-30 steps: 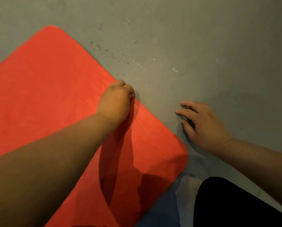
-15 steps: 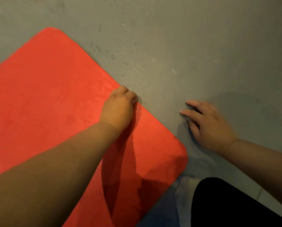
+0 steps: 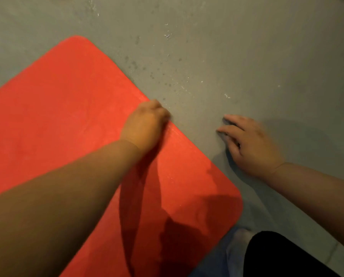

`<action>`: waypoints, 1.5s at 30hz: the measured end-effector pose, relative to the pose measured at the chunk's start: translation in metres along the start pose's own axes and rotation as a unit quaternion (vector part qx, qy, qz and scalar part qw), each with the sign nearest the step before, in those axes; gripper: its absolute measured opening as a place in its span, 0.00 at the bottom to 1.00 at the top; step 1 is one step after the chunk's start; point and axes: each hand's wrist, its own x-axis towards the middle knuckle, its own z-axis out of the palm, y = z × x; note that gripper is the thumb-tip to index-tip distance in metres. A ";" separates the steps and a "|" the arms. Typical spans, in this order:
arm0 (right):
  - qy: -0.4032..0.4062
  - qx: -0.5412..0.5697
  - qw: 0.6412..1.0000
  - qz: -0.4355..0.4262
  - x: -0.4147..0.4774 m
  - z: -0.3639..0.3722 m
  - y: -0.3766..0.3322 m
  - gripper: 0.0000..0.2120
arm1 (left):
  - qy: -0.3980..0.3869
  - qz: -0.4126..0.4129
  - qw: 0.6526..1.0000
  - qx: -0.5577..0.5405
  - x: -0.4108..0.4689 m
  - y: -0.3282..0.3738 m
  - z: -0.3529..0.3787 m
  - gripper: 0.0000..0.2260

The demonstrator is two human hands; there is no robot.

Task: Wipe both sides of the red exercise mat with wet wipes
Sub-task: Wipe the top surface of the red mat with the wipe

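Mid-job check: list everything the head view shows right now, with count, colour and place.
exercise mat: one, red, flat on the floor, filling the left and centre.
floor: grey, all around the mat, with pale flecks and dark spots beyond the mat's far edge.
pale thing: one, whitish, on the floor by the mat's near corner; cannot tell what it is.
leg: one, black-clad, bottom right.
left hand: one, fingers curled at the mat's right edge; what they hold is hidden.
right hand: one, resting on the floor right of the mat, fingers extended.
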 end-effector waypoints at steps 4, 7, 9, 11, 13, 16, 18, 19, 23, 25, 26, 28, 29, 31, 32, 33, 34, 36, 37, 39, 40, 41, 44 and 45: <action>-0.037 0.007 0.999 -0.023 0.016 0.013 -0.024 0.19 | 0.029 -0.048 0.998 -0.024 -0.010 0.006 -0.002 0.06; -0.056 -0.002 0.998 -0.029 0.022 0.021 -0.037 0.19 | -0.032 0.081 0.995 -0.047 -0.035 0.031 0.006 0.06; -0.043 0.009 0.999 -0.012 0.024 0.021 -0.043 0.17 | -0.051 0.129 0.990 -0.034 -0.028 0.011 0.002 0.07; -0.040 0.025 0.999 0.002 0.026 0.020 -0.046 0.15 | -0.026 0.102 0.994 -0.005 -0.006 -0.020 -0.006 0.08; -0.049 0.039 0.998 0.001 0.028 0.021 -0.049 0.15 | 0.040 -0.005 0.999 0.022 0.016 -0.057 -0.019 0.08; -0.060 0.042 0.997 0.000 0.035 0.022 -0.053 0.17 | 0.058 -0.134 0.989 0.012 0.026 -0.070 -0.026 0.08; -0.060 0.040 0.997 -0.002 0.042 0.023 -0.058 0.16 | 0.044 -0.107 0.993 -0.007 0.013 -0.041 -0.017 0.09; -0.065 0.041 0.997 -0.007 0.046 0.024 -0.060 0.16 | 0.037 -0.048 0.998 -0.022 0.002 -0.022 -0.011 0.08; -0.103 0.033 0.994 -0.029 0.058 0.028 -0.069 0.17 | -0.044 0.137 0.989 -0.027 -0.017 -0.015 -0.008 0.09; -0.108 0.033 0.993 -0.024 0.058 0.027 -0.069 0.17 | -0.032 0.087 0.995 0.020 0.000 -0.044 -0.014 0.07; -0.109 0.034 0.993 -0.022 0.058 0.027 -0.069 0.16 | -0.011 0.041 0.998 0.038 0.010 -0.061 -0.019 0.07; -0.112 0.033 0.993 -0.014 0.057 0.026 -0.070 0.14 | 0.037 -0.055 0.997 0.040 0.024 -0.090 -0.029 0.08; -0.115 0.032 0.993 -0.011 0.057 0.026 -0.071 0.13 | 0.055 -0.101 0.993 0.032 0.026 -0.096 -0.031 0.09; -0.121 0.026 0.992 -0.012 0.059 0.026 -0.073 0.13 | 0.063 -0.166 0.984 0.012 0.020 -0.083 -0.026 0.09; -0.125 0.023 0.992 -0.013 0.060 0.025 -0.073 0.13 | 0.059 -0.170 0.984 0.000 0.012 -0.067 -0.023 0.09; -0.129 0.020 0.991 -0.014 0.060 0.024 -0.074 0.13 | 0.054 -0.143 0.988 -0.016 0.001 -0.048 -0.018 0.08; -0.131 0.017 0.991 -0.015 0.061 0.023 -0.074 0.14 | 0.036 -0.087 0.995 -0.034 -0.013 -0.027 -0.013 0.07; -0.127 0.013 0.992 -0.016 0.060 0.022 -0.076 0.14 | -0.013 0.049 0.997 -0.051 -0.038 -0.002 -0.007 0.07; -0.125 0.012 0.992 -0.014 0.059 0.021 -0.078 0.14 | -0.031 0.101 0.993 -0.046 -0.042 -0.006 -0.008 0.09; -0.117 0.010 0.993 -0.004 0.057 0.023 -0.081 0.13 | -0.035 0.122 0.992 -0.004 -0.036 -0.033 -0.014 0.08; -0.112 0.014 0.994 0.002 0.058 0.023 -0.083 0.12 | -0.027 0.098 0.995 0.023 -0.028 -0.050 -0.021 0.06; -0.112 0.020 0.993 0.008 0.059 0.025 -0.085 0.12 | -0.005 0.057 0.997 0.045 -0.021 -0.069 -0.027 0.06; -0.106 0.030 0.994 0.011 0.066 0.028 -0.092 0.17 | 0.064 -0.135 0.988 0.037 -0.003 -0.107 -0.041 0.09; -0.105 0.035 0.994 0.014 0.069 0.029 -0.095 0.18 | 0.071 -0.187 0.979 0.029 -0.001 -0.103 -0.040 0.09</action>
